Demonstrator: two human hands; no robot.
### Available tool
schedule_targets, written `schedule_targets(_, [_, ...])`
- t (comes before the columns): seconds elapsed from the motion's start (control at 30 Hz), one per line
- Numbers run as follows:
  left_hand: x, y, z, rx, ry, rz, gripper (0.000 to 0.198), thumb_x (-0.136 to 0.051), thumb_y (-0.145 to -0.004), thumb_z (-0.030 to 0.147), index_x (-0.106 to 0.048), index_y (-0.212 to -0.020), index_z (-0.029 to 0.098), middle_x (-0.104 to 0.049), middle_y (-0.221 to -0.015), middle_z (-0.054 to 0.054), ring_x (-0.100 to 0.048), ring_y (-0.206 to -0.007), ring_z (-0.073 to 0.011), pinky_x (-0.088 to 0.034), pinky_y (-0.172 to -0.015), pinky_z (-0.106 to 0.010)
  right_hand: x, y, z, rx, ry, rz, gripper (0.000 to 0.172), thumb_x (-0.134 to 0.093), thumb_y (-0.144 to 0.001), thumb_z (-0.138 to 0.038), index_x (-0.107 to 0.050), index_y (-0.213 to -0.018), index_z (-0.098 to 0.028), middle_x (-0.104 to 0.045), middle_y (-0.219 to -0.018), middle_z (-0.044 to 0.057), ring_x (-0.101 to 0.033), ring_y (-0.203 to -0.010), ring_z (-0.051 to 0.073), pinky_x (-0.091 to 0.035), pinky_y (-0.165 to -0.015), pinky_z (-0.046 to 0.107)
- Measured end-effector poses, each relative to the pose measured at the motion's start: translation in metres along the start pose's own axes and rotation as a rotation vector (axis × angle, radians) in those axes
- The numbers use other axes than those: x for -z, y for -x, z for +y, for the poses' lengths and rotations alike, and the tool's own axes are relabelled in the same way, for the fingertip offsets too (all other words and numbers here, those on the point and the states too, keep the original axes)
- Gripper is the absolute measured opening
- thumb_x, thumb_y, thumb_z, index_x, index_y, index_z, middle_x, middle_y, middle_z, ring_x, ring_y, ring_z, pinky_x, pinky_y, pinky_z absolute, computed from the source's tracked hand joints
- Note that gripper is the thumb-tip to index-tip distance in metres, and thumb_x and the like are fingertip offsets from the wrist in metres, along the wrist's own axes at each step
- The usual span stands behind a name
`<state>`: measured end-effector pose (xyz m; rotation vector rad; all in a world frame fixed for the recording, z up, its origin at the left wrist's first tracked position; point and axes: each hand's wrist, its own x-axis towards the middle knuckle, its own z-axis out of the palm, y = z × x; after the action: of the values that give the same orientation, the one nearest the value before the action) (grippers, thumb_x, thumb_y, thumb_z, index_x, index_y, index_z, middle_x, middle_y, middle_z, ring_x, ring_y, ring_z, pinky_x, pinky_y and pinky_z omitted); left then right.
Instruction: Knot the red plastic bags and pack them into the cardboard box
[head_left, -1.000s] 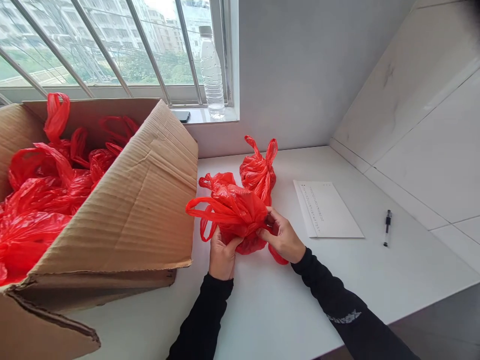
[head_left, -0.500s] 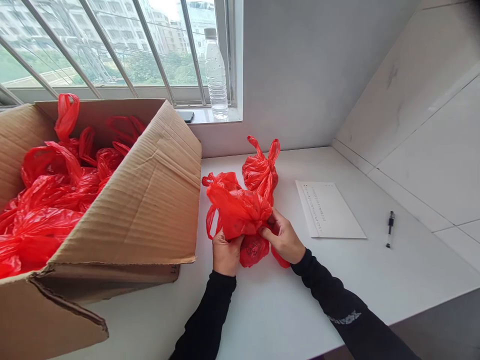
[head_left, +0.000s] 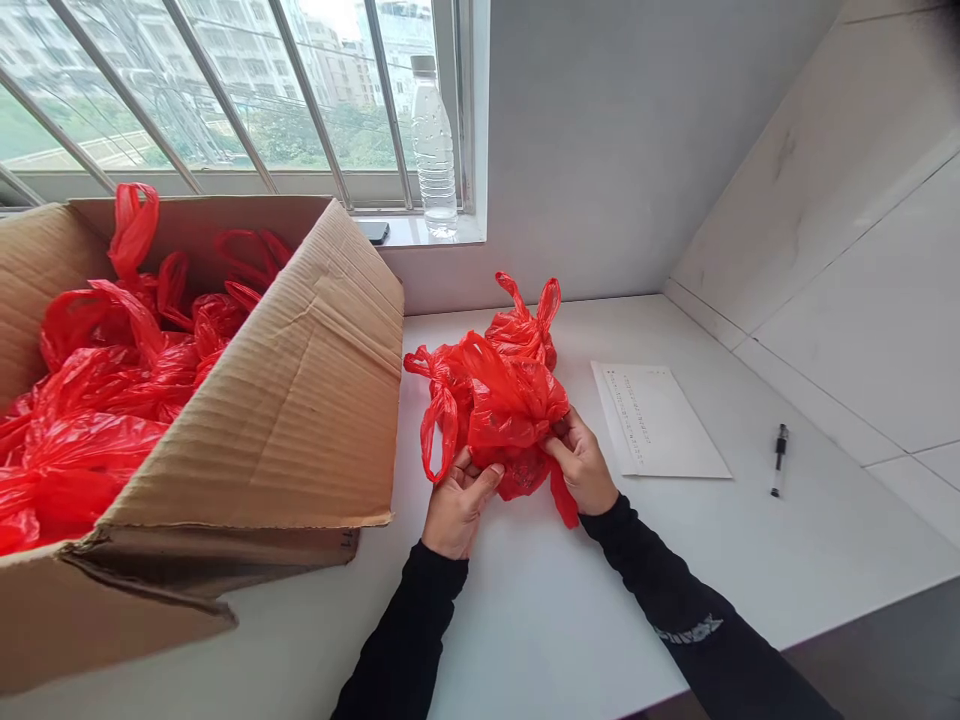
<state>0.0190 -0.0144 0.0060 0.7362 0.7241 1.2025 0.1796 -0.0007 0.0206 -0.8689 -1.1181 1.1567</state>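
Note:
Both my hands grip a crumpled red plastic bag (head_left: 506,410) over the white table (head_left: 570,600). My left hand (head_left: 457,500) holds its lower left side, fingers curled into the plastic beside a hanging handle loop. My right hand (head_left: 589,465) pinches the lower right side, with a strip of red plastic trailing under it. Just behind stands a second, tied red bag (head_left: 525,325), its handles sticking up.
A big open cardboard box (head_left: 292,400) full of red plastic bags (head_left: 97,390) fills the left side. To the right lie a printed sheet of paper (head_left: 656,420) and a pen (head_left: 778,458). A water bottle (head_left: 433,145) and a phone (head_left: 373,232) rest on the windowsill.
The bag has been lifted and turned between my hands; it sits higher and spreads wider now. My left hand has opened slightly and slid under it, and my right hand has moved up.

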Motion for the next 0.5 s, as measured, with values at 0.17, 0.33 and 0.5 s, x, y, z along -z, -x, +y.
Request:
schedule_targets(0.17, [0.0023, -0.0002, -0.0044, -0.083, -0.102, 0.018, 0.055, -0.082, -0.067, 0.019, -0.060, -0.118, 0.022, -0.069, -0.118, -0.007, -0.062, -0.112, -0.0235, -0.050, -0.097, -0.037, -0.0025, 0.0005, -0.0017, -0.005, 0.013, -0.019, 0.034, -0.061, -0.082, -0.018, -0.056, -0.115, -0.023, -0.065, -0.120, 0.006, -0.061, -0.110, 0.023, -0.049, -0.093, 0.036])
schedule_targets(0.33, [-0.0002, -0.0004, -0.0013, -0.080, -0.176, 0.016, 0.046, -0.079, -0.071, 0.028, -0.063, -0.113, 0.020, -0.071, -0.114, -0.009, -0.064, -0.110, -0.0262, -0.053, -0.092, -0.038, -0.0021, 0.0002, -0.0017, -0.017, -0.017, -0.011, 0.032, -0.059, -0.082, -0.019, -0.055, -0.114, -0.024, -0.065, -0.120, 0.006, -0.060, -0.112, 0.023, -0.048, -0.097, 0.036])
schedule_targets(0.5, [-0.0042, 0.0006, 0.0035, -0.109, -0.174, 0.122, 0.044, -0.080, -0.070, 0.034, -0.064, -0.108, 0.018, -0.071, -0.112, -0.011, -0.066, -0.106, -0.0299, -0.057, -0.085, -0.041, -0.0043, 0.0023, -0.0018, -0.049, -0.063, -0.036, 0.036, -0.059, -0.085, -0.020, -0.052, -0.120, -0.025, -0.065, -0.120, 0.007, -0.060, -0.113, 0.023, -0.050, -0.095, 0.037])
